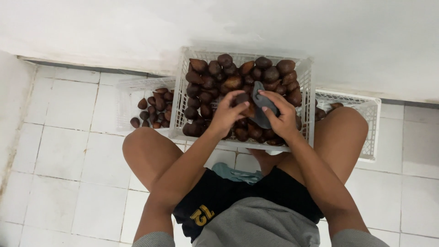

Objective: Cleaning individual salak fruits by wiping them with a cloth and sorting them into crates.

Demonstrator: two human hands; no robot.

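1. Head view looks down on a seated person's bare knees, with a white plastic crate [307, 98] between them as the landmark for everything else.
2. Brown, scaly-skinned fruits [215, 77] fill the crate nearly to its rim.
3. Left hand [227, 114] hovers over the crate's near half, fingers curled around one brown fruit [243, 100] lifted just above the pile.
4. Right hand [281, 116] is beside it, also over the crate's near half, fingers closed on a grey cloth [261, 110] that lies against the held fruit.
5. Left of the crate stands a second white crate [124, 103] with a small heap of the same fruit [153, 110] lying on its bottom.
6. Right of the crate, partly behind the person's knee, sits a third white crate [368, 126]; a few fruits show at its inner edge.
7. All three crates rest on a white tiled floor [64, 160], with a pale wall [137, 27] just beyond the far side of the main crate.
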